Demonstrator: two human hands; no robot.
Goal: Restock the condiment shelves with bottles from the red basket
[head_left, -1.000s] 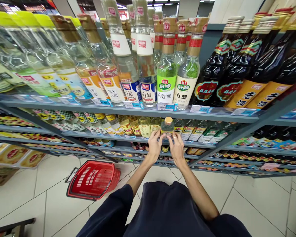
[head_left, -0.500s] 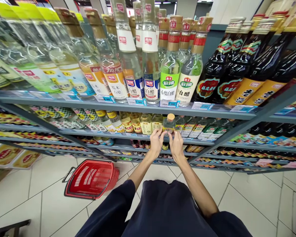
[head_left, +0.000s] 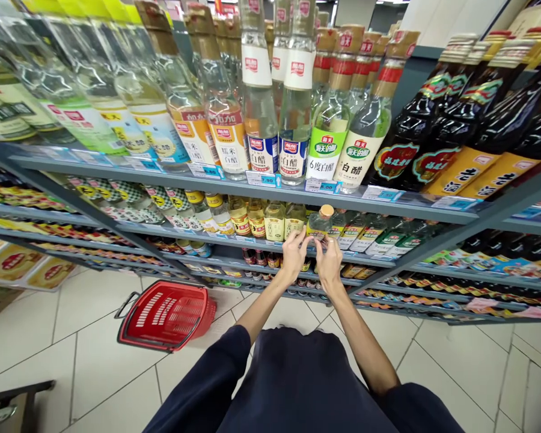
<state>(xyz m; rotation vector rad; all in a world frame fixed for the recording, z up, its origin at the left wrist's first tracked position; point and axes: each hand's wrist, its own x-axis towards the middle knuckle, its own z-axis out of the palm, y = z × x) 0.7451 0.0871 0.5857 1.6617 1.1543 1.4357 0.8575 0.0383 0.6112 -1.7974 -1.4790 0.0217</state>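
Both hands are at the front of the second shelf, around a clear bottle (head_left: 319,224) with an orange-tan cap and a yellowish label. My left hand (head_left: 294,255) grips its lower left side, thumb pointing inward. From the other side, my right hand (head_left: 329,263) closes on it with bent fingers. The bottle stands slightly forward of its neighbours and leans a little; its base is hidden by my fingers. Pale yellow bottles (head_left: 275,221) line up to its left, and green-labelled bottles (head_left: 391,236) to its right.
Above my hands, the upper shelf (head_left: 379,206) bears tall white vinegar bottles (head_left: 326,144) and dark bottles (head_left: 401,132). A red shopping basket (head_left: 193,313) sits on the tiled floor (head_left: 103,337) to my left. Boxes (head_left: 18,264) are stacked farther left.
The view has shifted, so the shelf goods appear farther right. My hands remain on the bottle, which now leans slightly more to the right.
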